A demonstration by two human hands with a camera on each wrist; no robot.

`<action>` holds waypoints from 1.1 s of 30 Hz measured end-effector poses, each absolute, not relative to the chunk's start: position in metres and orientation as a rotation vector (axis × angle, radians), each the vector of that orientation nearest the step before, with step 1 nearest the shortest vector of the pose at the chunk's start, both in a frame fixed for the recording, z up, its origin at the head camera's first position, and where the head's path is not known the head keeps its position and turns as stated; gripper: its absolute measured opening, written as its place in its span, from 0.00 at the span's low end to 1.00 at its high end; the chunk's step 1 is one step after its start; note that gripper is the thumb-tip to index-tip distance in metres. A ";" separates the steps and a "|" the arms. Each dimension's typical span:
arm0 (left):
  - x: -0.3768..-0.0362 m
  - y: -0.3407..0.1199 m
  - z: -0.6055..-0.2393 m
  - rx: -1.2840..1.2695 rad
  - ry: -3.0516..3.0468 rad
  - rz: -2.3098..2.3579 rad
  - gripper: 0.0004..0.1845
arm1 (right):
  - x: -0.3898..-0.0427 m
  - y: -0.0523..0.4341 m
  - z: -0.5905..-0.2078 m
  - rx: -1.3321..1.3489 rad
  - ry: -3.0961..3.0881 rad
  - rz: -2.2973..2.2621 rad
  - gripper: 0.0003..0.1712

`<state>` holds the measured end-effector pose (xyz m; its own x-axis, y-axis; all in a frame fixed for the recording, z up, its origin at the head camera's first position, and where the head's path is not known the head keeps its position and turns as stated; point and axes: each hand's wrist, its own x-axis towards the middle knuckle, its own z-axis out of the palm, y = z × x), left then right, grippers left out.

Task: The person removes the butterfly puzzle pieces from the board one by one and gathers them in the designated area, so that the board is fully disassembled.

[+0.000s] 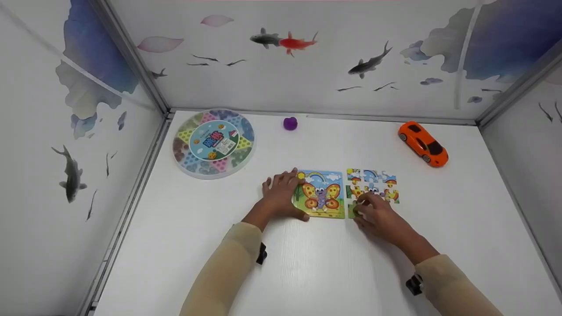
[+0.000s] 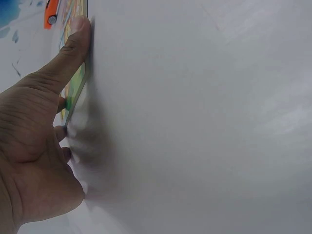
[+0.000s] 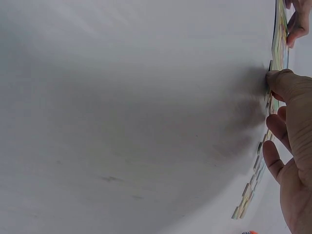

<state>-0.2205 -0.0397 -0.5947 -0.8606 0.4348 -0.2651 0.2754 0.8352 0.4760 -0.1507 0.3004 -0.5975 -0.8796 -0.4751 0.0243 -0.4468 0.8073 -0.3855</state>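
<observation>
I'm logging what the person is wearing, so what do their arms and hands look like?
Both arms wear long, snug beige sleeves ending at the wrists. The left hand and right hand are bare: no gloves, and no rings visible. A small black camera mount sits under the left wrist, and another black mount at the right wrist.

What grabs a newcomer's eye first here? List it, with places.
Two hands at the middle of the white table: the left hand rests on a butterfly picture board, the right hand pinches a piece among the loose puzzle pieces beside it. An orange toy car sits far right, a round game box far left.
</observation>
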 end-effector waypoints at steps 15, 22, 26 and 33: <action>-0.220 -0.039 -0.593 0.521 2.649 0.614 0.62 | -0.151 0.300 -0.598 -0.780 2.930 -0.593 0.14; -0.222 -0.038 -0.595 0.525 2.651 0.566 0.63 | -0.151 0.298 -0.595 -0.794 2.955 -0.560 0.13; -0.223 -0.038 -0.595 0.519 2.649 0.563 0.62 | -0.152 0.298 -0.596 -0.795 2.967 -0.551 0.13; -0.221 -0.038 -0.595 0.519 2.656 0.568 0.62 | -0.153 0.297 -0.598 -0.774 2.979 -0.567 0.12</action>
<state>-0.2214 -0.0379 -0.5952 -0.8619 0.4235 -0.2790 0.2725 0.8506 0.4497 -0.1534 0.2966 -0.5975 -0.8775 -0.4731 0.0785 -0.4688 0.8120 -0.3477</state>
